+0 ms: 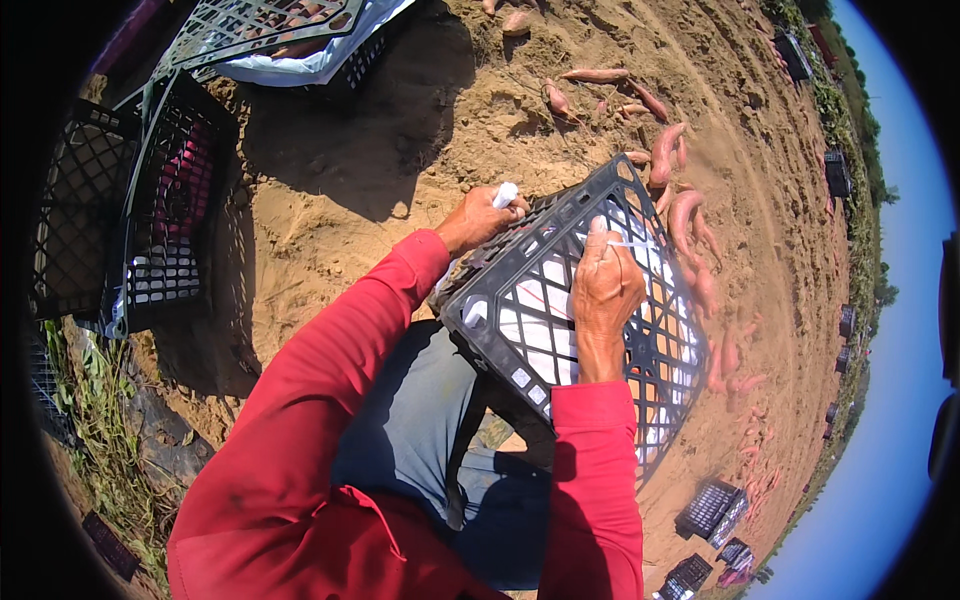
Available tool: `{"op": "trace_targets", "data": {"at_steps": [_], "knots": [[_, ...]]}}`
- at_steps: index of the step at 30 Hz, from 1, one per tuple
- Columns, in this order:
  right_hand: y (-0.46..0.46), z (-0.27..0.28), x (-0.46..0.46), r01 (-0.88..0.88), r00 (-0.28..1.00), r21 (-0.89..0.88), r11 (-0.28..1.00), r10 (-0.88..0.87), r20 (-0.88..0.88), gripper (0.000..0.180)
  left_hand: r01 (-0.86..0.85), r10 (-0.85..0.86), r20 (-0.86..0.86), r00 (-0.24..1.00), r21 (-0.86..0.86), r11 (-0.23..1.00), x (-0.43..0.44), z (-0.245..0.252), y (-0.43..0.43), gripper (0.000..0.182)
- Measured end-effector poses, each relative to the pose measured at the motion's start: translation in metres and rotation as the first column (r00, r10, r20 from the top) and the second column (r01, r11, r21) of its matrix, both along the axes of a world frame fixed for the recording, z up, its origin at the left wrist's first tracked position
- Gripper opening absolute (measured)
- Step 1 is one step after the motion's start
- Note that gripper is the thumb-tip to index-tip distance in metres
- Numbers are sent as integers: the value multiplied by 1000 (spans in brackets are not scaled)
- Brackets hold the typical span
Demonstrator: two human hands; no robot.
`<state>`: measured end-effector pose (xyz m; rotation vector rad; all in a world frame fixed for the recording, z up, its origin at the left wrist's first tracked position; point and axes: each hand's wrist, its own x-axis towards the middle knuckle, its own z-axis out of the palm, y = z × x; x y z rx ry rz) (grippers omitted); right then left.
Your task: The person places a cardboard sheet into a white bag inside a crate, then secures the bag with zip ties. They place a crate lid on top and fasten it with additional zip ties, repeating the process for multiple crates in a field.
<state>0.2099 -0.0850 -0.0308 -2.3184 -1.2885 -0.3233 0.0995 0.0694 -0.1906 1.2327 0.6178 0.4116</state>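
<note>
A black plastic crate point(480, 289) stands tilted before my knees, its lattice face point(551, 307) turned up toward me. White sheeting point(525, 319) shows through the openings. At the crate's far left edge, my left hand point(480, 217) grips a small white bundle point(505, 195); whether it is ties or rolled plastic is unclear. My right hand point(609, 289) is over the lattice, pinching a thin white strip point(630, 244) near the fingertips. One of its fingertips looks white, perhaps wrapped. What lies deeper inside the crate is mostly hidden.
Sweet potatoes point(682, 217) lie scattered on sandy soil beyond the crate. At upper left, a lined crate point(360, 64) of sweet potatoes bears a lattice panel point(259, 34). Black crates point(169, 210) stand at left, near cut vines point(105, 420). More crates point(712, 510) dot the field.
</note>
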Motion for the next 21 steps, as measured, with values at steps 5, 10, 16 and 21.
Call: {"op": "trace_targets", "data": {"at_steps": [5,10,16,21], "knots": [[1,-13,0,46,994,-55,997,-51,-92,40,99,-98,41,994,-25,995,0,-17,4,21],[-1,-31,3,64,993,-47,997,-69,-99,44,142,-130,109,985,-111,984,1,-25,11,23],[-4,-44,6,90,996,-45,995,-91,-14,42,218,-204,171,964,-69,974,7,-29,11,24],[-6,-50,13,81,997,-12,997,-81,13,42,321,-310,156,938,-52,946,8,-23,13,25]]}}
